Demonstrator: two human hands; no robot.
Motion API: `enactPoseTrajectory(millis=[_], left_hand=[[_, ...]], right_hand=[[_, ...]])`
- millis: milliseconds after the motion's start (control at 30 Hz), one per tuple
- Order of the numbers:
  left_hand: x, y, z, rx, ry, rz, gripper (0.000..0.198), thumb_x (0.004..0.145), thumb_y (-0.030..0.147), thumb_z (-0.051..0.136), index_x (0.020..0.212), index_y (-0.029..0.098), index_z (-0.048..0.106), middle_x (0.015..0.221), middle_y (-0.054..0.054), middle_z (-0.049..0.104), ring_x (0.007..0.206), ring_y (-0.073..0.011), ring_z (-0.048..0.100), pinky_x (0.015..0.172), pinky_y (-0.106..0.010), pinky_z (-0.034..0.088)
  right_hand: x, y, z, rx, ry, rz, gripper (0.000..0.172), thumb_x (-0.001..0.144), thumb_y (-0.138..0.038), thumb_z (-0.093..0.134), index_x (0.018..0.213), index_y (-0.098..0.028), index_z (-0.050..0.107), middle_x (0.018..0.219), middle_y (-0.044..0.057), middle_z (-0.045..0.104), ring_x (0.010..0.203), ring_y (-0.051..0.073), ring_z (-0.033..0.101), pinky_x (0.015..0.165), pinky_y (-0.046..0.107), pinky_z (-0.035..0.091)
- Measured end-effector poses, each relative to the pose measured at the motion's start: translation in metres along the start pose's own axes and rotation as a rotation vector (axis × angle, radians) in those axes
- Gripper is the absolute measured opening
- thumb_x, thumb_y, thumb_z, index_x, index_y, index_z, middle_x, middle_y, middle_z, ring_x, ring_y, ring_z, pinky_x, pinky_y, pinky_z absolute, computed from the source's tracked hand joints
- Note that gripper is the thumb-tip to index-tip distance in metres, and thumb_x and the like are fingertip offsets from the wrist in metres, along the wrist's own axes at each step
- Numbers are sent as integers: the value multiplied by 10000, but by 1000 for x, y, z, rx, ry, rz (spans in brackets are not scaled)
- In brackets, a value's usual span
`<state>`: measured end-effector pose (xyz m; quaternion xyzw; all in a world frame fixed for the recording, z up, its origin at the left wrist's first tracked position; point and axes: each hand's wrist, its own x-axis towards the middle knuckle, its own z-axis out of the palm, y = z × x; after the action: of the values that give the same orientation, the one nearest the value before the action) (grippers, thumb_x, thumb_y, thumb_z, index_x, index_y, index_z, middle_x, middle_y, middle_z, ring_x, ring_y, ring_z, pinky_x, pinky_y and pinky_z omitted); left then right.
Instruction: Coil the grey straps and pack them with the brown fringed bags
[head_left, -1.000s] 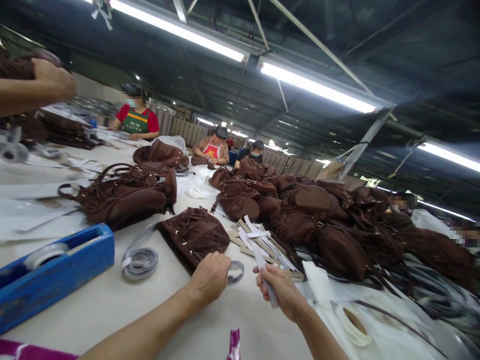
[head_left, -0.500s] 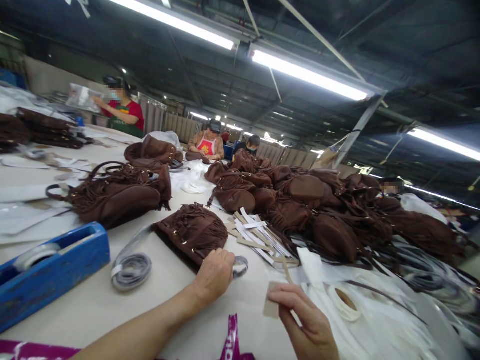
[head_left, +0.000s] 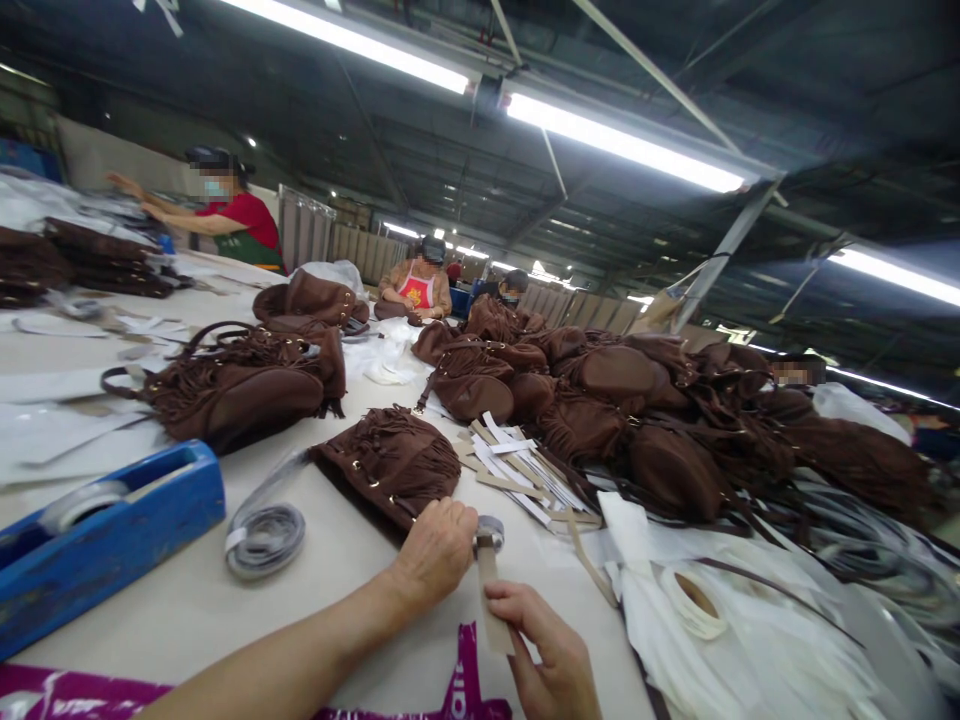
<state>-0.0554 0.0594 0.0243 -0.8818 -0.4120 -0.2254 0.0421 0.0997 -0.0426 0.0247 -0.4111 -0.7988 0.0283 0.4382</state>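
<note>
My left hand (head_left: 439,545) is closed on a small grey-wrapped rolled strap (head_left: 491,533) that pokes out past its fingers. My right hand (head_left: 551,650) pinches a narrow beige card strip (head_left: 495,615) between thumb and fingers. The strip's far end lies against the rolled strap, beside my left fingers. Just beyond my left hand, a dark brown fringed bag (head_left: 394,462) with gold eyelets lies on the white table (head_left: 360,640). Another grey-wrapped coil (head_left: 265,540) rests to its left, its tail running toward the bag.
A blue tape dispenser (head_left: 150,520) stands at the left. Card strips (head_left: 525,470) lie loose before a large pile of brown bags (head_left: 615,375). White wrapping material with a roll (head_left: 694,605) covers the right side. Co-workers (head_left: 416,285) sit or stand across the table.
My right hand has moved left and brought the card strip up to the rolled strap. My left hand keeps its grip nearly in place. The far-left co-worker's arms have reached outward.
</note>
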Motion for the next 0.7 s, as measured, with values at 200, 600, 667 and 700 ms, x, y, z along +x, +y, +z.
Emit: enactPoseTrajectory(millis=[200, 600, 667, 700], left_hand=[[-4, 6, -1, -34, -6, 72, 107, 875, 96, 445, 886, 160, 530, 880, -76, 582, 834, -244, 515, 770, -378, 410], [-11, 16, 6, -103, -78, 100, 167, 927, 148, 383, 982, 153, 541, 946, -86, 597, 886, -248, 522, 838, -409, 425], [-12, 18, -2, -150, -128, 69, 174, 911, 143, 390, 987, 146, 547, 971, -104, 601, 905, -252, 527, 850, -407, 426], [-12, 18, -8, -195, -154, 40, 176, 895, 139, 402, 990, 144, 551, 986, -110, 604, 916, -252, 530, 853, -401, 426]], right_hand=[[15, 10, 15, -208, 177, -8, 236, 862, -86, 450, 803, -209, 643, 926, 76, 664, 840, 147, 681, 749, 192, 550], [17, 35, 14, -427, 130, -211, 315, 928, -133, 386, 829, -201, 678, 1078, 94, 731, 911, 160, 718, 778, 184, 562], [16, 40, 13, -370, 118, -235, 271, 909, -121, 439, 864, -196, 695, 1045, 103, 741, 927, 177, 715, 816, 215, 563], [16, 43, 11, -358, 108, -258, 254, 898, -110, 462, 890, -191, 703, 1036, 112, 743, 926, 188, 715, 826, 232, 565]])
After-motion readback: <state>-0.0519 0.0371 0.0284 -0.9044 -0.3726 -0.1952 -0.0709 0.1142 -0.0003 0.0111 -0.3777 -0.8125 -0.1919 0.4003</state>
